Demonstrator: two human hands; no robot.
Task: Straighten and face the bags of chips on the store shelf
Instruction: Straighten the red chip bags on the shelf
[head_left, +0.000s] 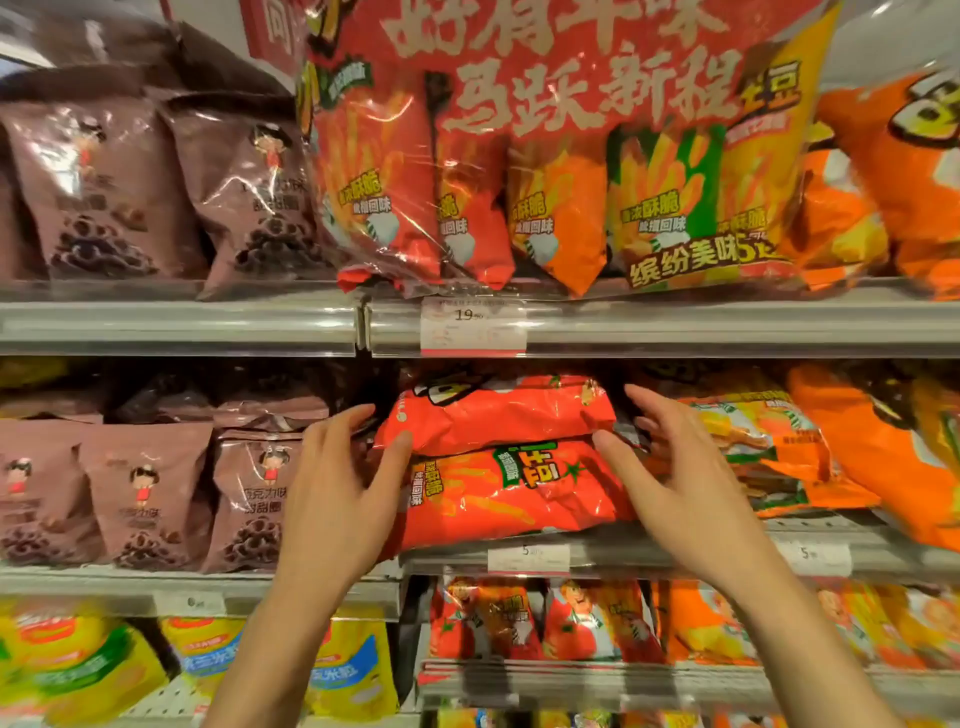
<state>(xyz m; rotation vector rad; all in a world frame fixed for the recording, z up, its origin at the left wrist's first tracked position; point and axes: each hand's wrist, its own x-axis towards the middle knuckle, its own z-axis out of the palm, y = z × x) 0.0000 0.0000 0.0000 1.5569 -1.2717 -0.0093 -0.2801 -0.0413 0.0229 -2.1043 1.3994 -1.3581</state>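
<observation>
You're barely into it imo: your left hand (343, 488) and right hand (670, 467), fingers spread, bracket but don't grip the two red chip bags (498, 457) lying sideways on the middle shelf (649, 558), which look unfaced.

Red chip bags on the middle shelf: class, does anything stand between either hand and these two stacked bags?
Nothing visible does. The left hand and the right hand flank the stacked red chip bags, thumbs at the top bag's ends, with no other package in between.
</observation>
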